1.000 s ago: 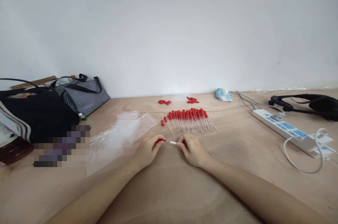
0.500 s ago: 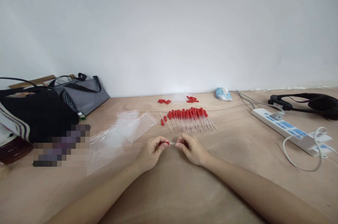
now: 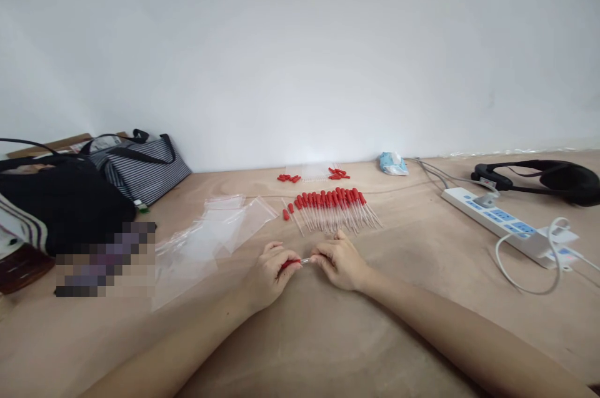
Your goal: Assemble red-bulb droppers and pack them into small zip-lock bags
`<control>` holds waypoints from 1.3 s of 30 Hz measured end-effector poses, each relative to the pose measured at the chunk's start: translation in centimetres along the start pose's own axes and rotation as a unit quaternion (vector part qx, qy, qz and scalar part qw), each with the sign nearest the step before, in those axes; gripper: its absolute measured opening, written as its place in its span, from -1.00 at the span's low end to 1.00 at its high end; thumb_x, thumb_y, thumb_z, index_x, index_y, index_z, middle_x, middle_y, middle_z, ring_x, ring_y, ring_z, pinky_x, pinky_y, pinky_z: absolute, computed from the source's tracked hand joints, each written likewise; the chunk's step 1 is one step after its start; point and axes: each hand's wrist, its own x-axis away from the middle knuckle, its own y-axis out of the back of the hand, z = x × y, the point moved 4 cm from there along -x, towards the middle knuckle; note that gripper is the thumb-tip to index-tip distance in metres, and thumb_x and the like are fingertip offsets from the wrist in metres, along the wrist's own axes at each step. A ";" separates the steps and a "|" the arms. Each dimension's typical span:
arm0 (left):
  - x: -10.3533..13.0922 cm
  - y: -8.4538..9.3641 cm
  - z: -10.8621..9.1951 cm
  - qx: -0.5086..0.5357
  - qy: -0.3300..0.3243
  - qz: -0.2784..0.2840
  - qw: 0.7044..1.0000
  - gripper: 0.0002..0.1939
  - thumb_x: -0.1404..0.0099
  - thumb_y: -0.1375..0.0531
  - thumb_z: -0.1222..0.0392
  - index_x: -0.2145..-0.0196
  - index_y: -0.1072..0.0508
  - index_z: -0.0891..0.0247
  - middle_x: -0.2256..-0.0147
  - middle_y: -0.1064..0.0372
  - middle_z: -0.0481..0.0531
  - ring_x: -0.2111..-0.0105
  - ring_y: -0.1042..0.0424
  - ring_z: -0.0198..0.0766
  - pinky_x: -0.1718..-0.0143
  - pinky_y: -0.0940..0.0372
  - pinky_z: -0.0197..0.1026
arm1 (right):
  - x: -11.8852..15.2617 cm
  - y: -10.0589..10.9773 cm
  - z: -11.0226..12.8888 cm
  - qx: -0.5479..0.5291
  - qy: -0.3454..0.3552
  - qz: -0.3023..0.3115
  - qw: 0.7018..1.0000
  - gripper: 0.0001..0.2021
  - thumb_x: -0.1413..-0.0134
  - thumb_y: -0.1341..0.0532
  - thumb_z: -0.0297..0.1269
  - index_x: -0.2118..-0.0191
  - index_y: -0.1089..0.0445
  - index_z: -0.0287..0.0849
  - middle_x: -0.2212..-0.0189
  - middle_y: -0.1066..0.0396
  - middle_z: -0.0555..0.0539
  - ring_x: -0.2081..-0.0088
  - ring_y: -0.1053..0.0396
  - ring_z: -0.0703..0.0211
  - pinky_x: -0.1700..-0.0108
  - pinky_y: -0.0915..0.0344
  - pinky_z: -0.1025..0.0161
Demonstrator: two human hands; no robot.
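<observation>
My left hand (image 3: 269, 273) pinches a red rubber dropper bulb (image 3: 290, 263) between thumb and fingers. Facing it, my right hand (image 3: 343, 263) grips a clear glass dropper tube (image 3: 305, 260), whose end meets the bulb's mouth; how deep it sits in the bulb I cannot tell. Just beyond my hands lies a row of droppers (image 3: 328, 201) with red bulbs towards the wall and thin tips towards me. One loose red bulb (image 3: 285, 215) rests at the row's left end.
Near the wall lie loose red bulbs (image 3: 288, 178), more bulbs (image 3: 338, 173) and clear tubes (image 3: 314, 173). Clear zip bags (image 3: 206, 242) spread at the left, by a striped bag (image 3: 150, 167). A power strip (image 3: 501, 220), a black headset (image 3: 539, 179) and a blue-white packet (image 3: 394, 164) are at the right.
My left fingers have closed further over the red bulb, hiding more of it. Both hands stay together with bulb and tube end to end. The view has shifted slightly.
</observation>
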 end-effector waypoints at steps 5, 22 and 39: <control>0.2 0.0 -0.5 -0.011 -0.032 -0.016 0.999 -0.85 -0.28 0.02 0.27 0.40 -0.31 0.25 0.50 -0.38 -0.07 0.49 -0.32 -0.35 0.13 -0.10 -0.12 | -0.1 -1.0 0.2 -0.054 -0.017 0.013 0.998 -0.76 -0.12 -0.01 -0.36 0.48 -0.35 -0.20 0.58 -0.36 0.03 0.52 -0.22 0.31 0.27 -0.02 0.31; -0.5 1.8 3.6 -0.091 0.134 -0.075 0.984 -0.65 -0.15 -0.13 0.15 0.10 -0.24 0.27 0.15 -0.30 0.12 0.12 -0.28 -0.09 0.10 -0.16 -0.03 | -3.0 0.1 -1.7 0.018 -0.106 -0.044 0.993 -0.80 -0.06 -0.02 -0.41 0.30 -0.38 -0.22 0.36 -0.43 -0.11 0.31 -0.33 0.19 0.28 -0.16 0.31; -4.5 0.7 7.2 -0.184 0.226 0.000 0.957 -0.81 -0.23 -0.05 0.25 0.25 -0.43 0.21 0.28 -0.39 0.08 0.21 -0.31 -0.08 0.22 -0.10 -0.07 | -10.1 -2.3 -1.6 0.157 -0.208 -0.087 0.962 -0.81 0.00 -0.03 -0.29 0.30 -0.34 -0.19 0.29 -0.43 -0.11 0.21 -0.33 0.10 0.19 0.00 0.18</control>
